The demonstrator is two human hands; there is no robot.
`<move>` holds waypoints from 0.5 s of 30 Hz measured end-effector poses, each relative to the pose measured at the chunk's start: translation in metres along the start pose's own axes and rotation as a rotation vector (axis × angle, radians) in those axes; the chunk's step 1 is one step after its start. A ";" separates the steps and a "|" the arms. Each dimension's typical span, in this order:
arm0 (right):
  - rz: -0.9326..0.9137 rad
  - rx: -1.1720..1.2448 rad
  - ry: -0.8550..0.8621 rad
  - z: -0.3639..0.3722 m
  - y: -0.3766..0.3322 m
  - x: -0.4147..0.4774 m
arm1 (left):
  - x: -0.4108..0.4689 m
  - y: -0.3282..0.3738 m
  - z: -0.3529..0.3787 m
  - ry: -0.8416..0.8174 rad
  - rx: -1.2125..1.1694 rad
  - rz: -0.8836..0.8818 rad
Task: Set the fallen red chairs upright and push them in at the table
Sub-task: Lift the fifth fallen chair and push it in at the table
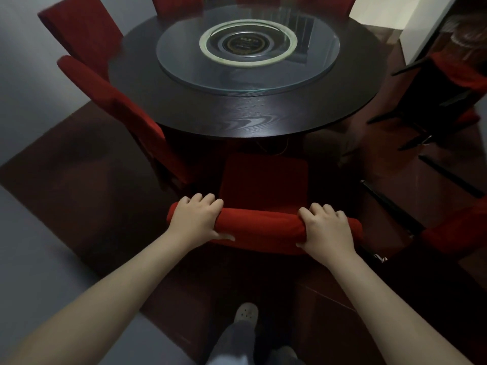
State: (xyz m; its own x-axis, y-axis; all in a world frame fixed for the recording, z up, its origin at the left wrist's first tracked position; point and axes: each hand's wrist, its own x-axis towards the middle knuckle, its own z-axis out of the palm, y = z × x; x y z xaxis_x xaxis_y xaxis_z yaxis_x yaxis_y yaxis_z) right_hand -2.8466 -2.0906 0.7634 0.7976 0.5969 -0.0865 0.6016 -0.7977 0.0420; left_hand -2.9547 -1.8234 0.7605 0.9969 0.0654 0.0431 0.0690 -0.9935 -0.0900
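Red chair (263,225) at table's 6 o'clock: set upright, seat just short of table (237,119) rim, judged not yet pushed in. Top rail clamped by both grips, left hand (196,219) and right hand (326,229) spread toward rail ends, likely so push runs straight.

Two more upright: near chair (126,111) at 9 o'clock, far chair (79,30) at 10 o'clock. One fallen chair (448,93), legs exposed, at 3 o'clock. One red shape (453,233) at 4 o'clock, pose unclear. One glass turntable (184,72) centred on table.

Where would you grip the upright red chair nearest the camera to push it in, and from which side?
Grip the chair's padded top rail from behind, left hand and right hand near its ends, as here. The rail is a thick roll lying crosswise, and the seat faces the table.
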 end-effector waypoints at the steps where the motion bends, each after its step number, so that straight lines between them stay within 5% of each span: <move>1: 0.000 -0.010 -0.007 0.000 -0.001 -0.001 | -0.001 0.000 0.001 -0.020 0.000 -0.012; 6: -0.067 -0.021 -0.162 -0.012 -0.001 0.012 | 0.008 -0.001 -0.006 -0.265 -0.048 -0.052; 11: -0.092 0.246 -0.656 -0.056 0.005 0.048 | 0.040 -0.014 -0.035 -0.780 -0.234 -0.058; 13: -0.084 0.410 -0.629 -0.071 0.004 0.064 | 0.057 -0.022 -0.047 -0.906 -0.322 -0.070; 15: -0.076 0.585 -0.444 -0.089 0.005 0.080 | 0.077 -0.029 -0.059 -0.780 -0.513 -0.089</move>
State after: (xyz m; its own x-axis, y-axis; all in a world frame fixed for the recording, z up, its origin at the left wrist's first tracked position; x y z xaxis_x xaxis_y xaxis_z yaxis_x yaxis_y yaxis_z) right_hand -2.7765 -2.0391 0.8451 0.5871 0.6602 -0.4684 0.4333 -0.7451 -0.5070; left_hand -2.8821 -1.7955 0.8255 0.7448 0.0022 -0.6673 0.3065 -0.8894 0.3391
